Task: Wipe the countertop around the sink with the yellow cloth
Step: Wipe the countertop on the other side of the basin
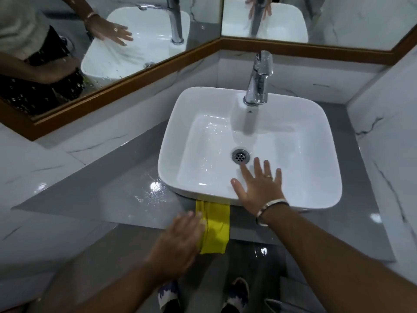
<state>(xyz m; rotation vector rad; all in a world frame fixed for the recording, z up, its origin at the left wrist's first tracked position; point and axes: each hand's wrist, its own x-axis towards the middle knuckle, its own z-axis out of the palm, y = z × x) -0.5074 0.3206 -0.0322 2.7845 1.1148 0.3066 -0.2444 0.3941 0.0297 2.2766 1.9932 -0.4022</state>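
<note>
The left hand (180,236) is seen nearest, flat and open at the counter's (108,199) front edge, its fingertips laid on the cloth's (214,231) left side; whether anything is pinched cannot be told. The cloth is draped over that front edge just below the sink's (171,136) near rim, its long axis running front to back. Further right, the right hand (259,188) is spread open on the sink's near rim, holding nothing. The cloth is judged likelier to be taken up by the left hand.
</note>
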